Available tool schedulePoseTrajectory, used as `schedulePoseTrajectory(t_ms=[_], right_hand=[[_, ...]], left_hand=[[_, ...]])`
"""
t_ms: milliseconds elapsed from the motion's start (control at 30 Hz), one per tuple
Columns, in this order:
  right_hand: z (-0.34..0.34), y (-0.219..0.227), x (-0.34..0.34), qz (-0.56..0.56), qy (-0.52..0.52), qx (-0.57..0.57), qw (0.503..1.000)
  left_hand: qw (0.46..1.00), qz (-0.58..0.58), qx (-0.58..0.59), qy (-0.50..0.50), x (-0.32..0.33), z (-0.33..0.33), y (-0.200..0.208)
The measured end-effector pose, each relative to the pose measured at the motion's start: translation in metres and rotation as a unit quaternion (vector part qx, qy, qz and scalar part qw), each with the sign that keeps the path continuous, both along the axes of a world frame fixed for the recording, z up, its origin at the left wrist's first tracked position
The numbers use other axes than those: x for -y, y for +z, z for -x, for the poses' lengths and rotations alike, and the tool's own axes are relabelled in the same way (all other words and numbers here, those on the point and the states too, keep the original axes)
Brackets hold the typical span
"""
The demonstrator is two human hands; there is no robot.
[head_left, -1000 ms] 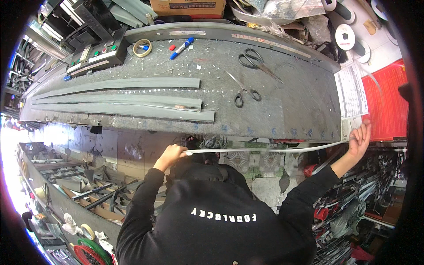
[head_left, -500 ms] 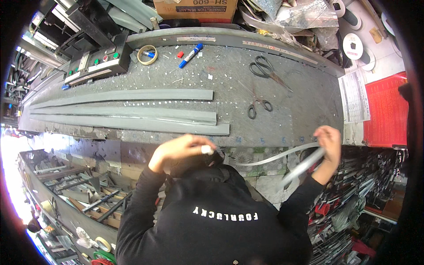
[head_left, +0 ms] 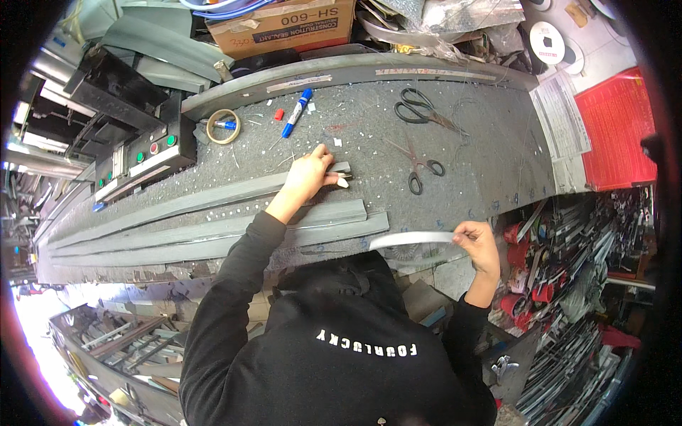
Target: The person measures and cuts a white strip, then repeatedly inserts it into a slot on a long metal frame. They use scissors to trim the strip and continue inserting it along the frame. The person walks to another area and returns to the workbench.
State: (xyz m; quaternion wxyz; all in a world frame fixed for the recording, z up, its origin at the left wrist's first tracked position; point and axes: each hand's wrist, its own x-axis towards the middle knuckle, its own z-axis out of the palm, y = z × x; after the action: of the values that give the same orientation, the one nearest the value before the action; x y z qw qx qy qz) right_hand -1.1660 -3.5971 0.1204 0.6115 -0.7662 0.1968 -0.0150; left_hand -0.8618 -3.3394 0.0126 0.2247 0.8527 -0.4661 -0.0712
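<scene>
My left hand (head_left: 310,175) reaches over the bench and closes on the right end of the farthest long grey strip (head_left: 234,193). Something white, like a wrap, covers the tip of my left thumb. Two more grey strips (head_left: 348,211) lie nearer the bench's front edge, partly under my left forearm. Between the thumb and fingers of my right hand (head_left: 477,245) is one end of a thin white flexible strip (head_left: 412,238). It stretches leftward over the front edge of the bench, toward the near grey strips.
Large black-handled scissors (head_left: 419,108) and smaller scissors (head_left: 419,169) lie on the bench (head_left: 490,156). A blue marker (head_left: 297,113), a red cap (head_left: 278,114) and a tape roll (head_left: 223,126) rest farther back. A machine with green buttons (head_left: 145,153) stands at left.
My left hand has moved from near my body to the far grey strip and grasped its end. My right hand has moved left with the white strip, and the view has shifted.
</scene>
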Motion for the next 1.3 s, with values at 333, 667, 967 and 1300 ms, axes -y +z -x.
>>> schedulePoseTrajectory(t_ms=[333,667,967,1300], right_hand=[[-0.042,-0.029,-0.023,0.082,0.057,-0.128,0.987],[-0.109,-0.037,-0.024,-0.102,0.132,-0.117,0.979],[-0.142,-0.037,0.02,-0.194,0.076,-0.083,0.975],[-0.155,-0.063,0.003,-0.27,0.086,-0.067,0.957]], left_hand=[[0.994,0.059,-0.079,0.051,0.004,-0.014,0.005],[0.969,0.052,-0.227,0.087,0.003,-0.015,0.019],[0.976,0.029,-0.213,-0.047,-0.003,-0.016,0.025],[0.97,0.023,-0.236,-0.051,-0.003,-0.017,0.027]])
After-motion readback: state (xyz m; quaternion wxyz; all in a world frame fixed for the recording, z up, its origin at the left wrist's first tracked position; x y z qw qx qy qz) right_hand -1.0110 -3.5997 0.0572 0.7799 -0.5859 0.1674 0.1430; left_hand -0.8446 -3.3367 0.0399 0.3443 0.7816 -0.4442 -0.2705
